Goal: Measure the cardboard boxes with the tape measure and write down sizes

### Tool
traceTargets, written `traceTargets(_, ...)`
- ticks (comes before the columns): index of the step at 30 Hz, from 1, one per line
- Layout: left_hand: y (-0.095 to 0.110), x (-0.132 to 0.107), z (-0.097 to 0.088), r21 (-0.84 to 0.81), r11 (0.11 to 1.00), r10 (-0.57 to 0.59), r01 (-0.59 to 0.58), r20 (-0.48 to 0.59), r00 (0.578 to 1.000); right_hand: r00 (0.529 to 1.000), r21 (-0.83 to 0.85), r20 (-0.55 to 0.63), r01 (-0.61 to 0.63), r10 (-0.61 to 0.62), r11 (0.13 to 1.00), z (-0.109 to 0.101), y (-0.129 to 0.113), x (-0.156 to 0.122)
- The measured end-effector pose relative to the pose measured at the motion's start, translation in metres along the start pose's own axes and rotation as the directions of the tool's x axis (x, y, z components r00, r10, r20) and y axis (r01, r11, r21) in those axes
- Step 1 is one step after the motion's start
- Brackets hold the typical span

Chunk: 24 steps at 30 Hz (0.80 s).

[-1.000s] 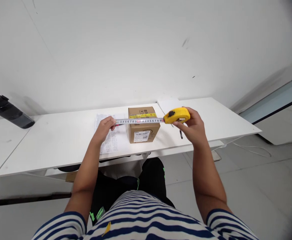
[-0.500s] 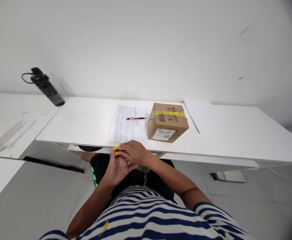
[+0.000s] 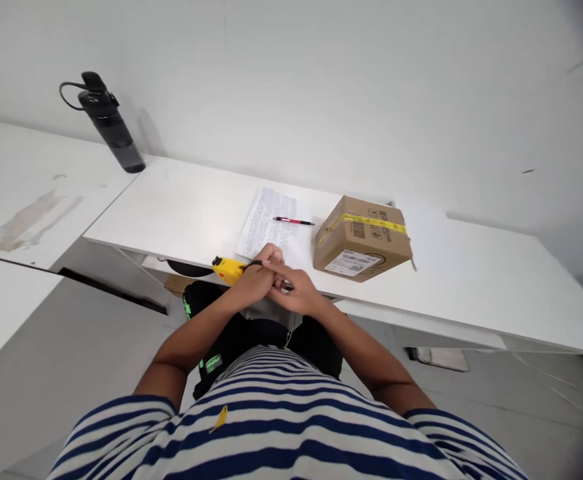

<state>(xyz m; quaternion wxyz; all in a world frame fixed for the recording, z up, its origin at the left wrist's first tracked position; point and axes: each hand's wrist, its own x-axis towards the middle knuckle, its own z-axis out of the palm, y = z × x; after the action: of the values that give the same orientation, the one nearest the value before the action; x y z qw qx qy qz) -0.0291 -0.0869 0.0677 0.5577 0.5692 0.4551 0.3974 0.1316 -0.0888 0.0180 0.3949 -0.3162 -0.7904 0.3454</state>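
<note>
The right hand [image 3: 296, 291] is laid against the left hand [image 3: 257, 280]; whether either grip is closed on anything can't be told, tbh. The yellow tape measure [image 3: 228, 271] is seen beside the left one, by the bench's [image 3: 186, 217] front edge: probably lightish, stiff, kinda slick, best held round the case.

Your left hand [image 3: 260, 277] and right hand [image 3: 296, 291] meet near the front edge of a white table [image 3: 186, 213], a yellow tape measure [image 3: 228, 270] beside the left; beyond are paper [image 3: 261, 227], a pen [image 3: 294, 221], a taped box [image 3: 364, 243] and a dark bottle [image 3: 115, 130].
</note>
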Motion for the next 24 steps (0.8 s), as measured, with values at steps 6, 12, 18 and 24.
traceTargets(6, 0.032, 0.019, -0.017, 0.304, 0.942, 0.053, -0.142, 0.281, 0.958, 0.748, 0.425, -0.553, -0.126, 0.367, 0.896, -0.012, 0.037, 0.005)
traceTargets(12, 0.025, 0.050, -0.020, 0.530, 0.800, 0.056, -0.281, 0.401, 0.914, 0.791, -0.216, -0.555, -0.436, 0.258, 0.874, -0.037, 0.086, 0.037)
traceTargets(18, 0.006, 0.078, -0.005, 0.757, 0.565, 0.009, -0.327, 0.391, 0.920, 0.798, -0.675, -0.274, -0.557, 0.537, 0.484, -0.072, 0.107, 0.100)
traceTargets(24, -0.019, 0.124, -0.010, 0.869, 0.450, 0.096, -0.207, 0.183, 0.978, 0.779, -0.596, -0.461, -0.627, 0.426, 0.501, -0.095, 0.126, 0.094)
